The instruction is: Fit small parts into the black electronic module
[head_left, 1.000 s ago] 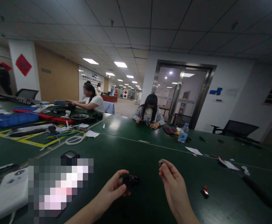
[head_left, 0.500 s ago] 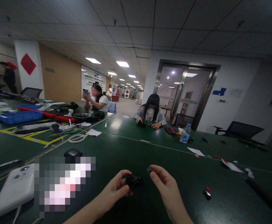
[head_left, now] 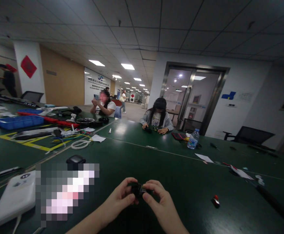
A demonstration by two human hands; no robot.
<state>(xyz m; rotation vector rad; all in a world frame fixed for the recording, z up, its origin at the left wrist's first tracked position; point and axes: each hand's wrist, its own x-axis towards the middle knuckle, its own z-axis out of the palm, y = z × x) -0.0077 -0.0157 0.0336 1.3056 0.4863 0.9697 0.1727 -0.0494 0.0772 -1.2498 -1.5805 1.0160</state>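
At lower centre, the left hand (head_left: 119, 196) holds a small black device (head_left: 136, 189) and the right hand (head_left: 160, 197) pinches a small grey piece (head_left: 143, 190) against it, probably best aligned squarely, without force.

Open-plan office, with ceiling panels, a glass door (head_left: 181, 97), mesh chairs (head_left: 251, 134) and a company-logo wall (head_left: 95, 84).

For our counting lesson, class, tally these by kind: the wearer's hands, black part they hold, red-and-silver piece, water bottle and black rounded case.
Left hand and right hand: 2
Black part: 1
Red-and-silver piece: 1
Water bottle: 1
Black rounded case: 1
Total: 6
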